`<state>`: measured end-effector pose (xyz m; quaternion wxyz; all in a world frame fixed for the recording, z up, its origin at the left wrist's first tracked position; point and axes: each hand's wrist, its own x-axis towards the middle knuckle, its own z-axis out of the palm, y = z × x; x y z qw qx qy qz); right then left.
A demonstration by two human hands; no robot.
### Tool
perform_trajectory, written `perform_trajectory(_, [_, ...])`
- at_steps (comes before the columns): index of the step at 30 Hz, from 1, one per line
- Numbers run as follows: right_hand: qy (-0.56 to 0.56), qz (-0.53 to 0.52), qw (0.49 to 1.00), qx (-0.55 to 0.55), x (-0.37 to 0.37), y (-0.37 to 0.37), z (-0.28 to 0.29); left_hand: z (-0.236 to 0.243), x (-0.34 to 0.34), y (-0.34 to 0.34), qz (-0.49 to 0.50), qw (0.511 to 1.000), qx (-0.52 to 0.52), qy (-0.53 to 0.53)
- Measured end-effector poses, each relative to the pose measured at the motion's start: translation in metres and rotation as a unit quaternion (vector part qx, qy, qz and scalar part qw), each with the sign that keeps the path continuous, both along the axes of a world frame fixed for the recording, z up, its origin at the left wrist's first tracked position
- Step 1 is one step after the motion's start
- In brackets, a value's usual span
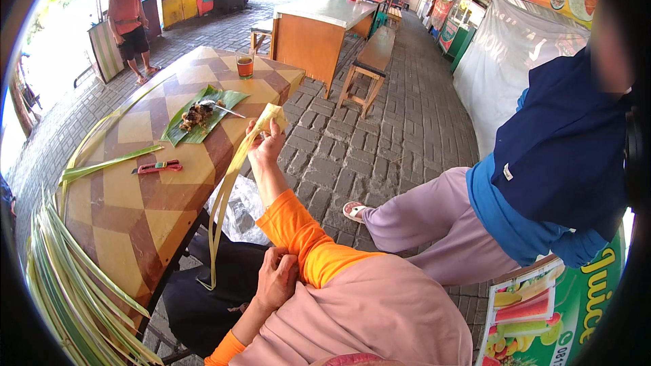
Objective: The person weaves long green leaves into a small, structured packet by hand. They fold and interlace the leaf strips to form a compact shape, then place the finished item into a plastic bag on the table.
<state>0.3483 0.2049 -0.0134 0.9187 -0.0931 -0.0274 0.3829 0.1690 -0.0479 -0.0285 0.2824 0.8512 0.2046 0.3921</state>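
Note:
My right hand [266, 141] is raised beside the table's right edge, its fingers closed on a woven palm-leaf pouch [273, 114]. Long pale strips [220, 213] trail down from this piece past the table edge. My left hand [277, 276] is lower, near my body, its curled fingers pressed at the orange sleeve [305, 240] of my right arm. On the patterned table [129, 213] lie a red utility knife [160, 167] and a cut length of green leaf [112, 163]. A banana leaf [201, 134] there carries dark food remains [195, 118] and a spoon [227, 110].
A glass of brown drink [245, 66] stands at the table's far end. Palm-leaf strips [74, 285] hang over the near left edge. A black bag [220, 298] and a clear plastic bag [243, 210] are beside the table. One person [542, 163] stands close on my right, another [127, 17] far left.

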Motion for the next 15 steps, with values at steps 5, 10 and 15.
perform_trajectory(5, [0.101, -0.035, 0.991, -0.075, 0.034, 0.018, -0.011, 0.004, 0.001, 0.002, -0.026, 0.985, -0.137, -0.105])
perform_trajectory(10, [0.072, -0.130, 0.976, -0.161, 0.061, 0.026, -0.036, -0.003, 0.013, -0.001, -0.134, 0.878, -0.413, -0.200])
perform_trajectory(15, [-0.009, -0.196, 0.949, -0.246, 0.069, 0.022, -0.074, 0.009, 0.015, -0.008, -0.229, 0.848, -0.437, -0.194])
